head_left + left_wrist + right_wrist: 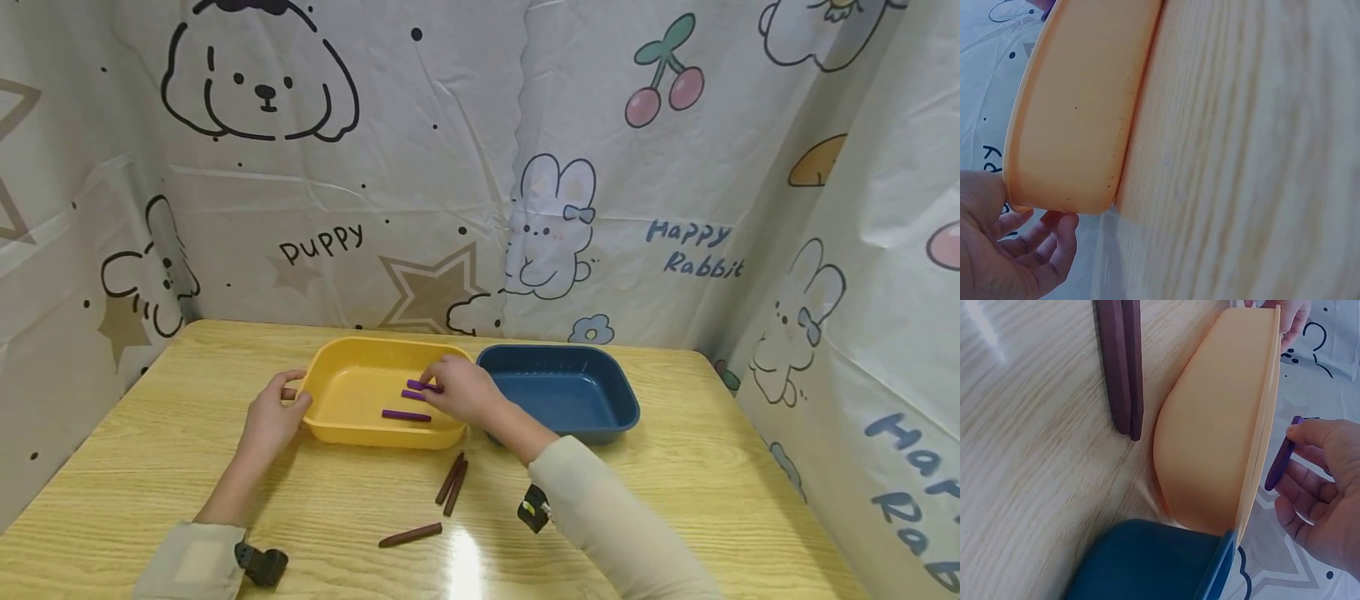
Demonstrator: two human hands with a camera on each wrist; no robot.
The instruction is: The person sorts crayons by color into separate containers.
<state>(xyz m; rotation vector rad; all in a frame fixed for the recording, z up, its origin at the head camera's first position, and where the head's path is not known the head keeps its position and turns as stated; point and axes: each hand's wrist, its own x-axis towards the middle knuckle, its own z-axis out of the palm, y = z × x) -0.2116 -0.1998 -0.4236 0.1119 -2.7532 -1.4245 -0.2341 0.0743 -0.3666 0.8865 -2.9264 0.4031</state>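
Observation:
My left hand (pixel 276 414) grips the left rim of the yellow bin (pixel 352 436), its fingertips against the outer end wall in the left wrist view. Over the bin's right half, my right hand (pixel 461 390) pinches a purple crayon (pixel 1280 464) between thumb and fingers. Two purple crayon ends show by its fingertips in the head view, the nearer one (pixel 412 395) just below the other. Another purple crayon (pixel 406 415) lies in the bin, in front of the right hand's fingers.
A dark blue bin (pixel 633 408) stands against the yellow bin's right side, partly behind my right forearm. In front, a pair of brown crayons (pixel 455 483) lies side by side on the wooden table (pixel 330 508). A separate brown crayon (pixel 410 535) lies nearer. Printed curtains enclose the table.

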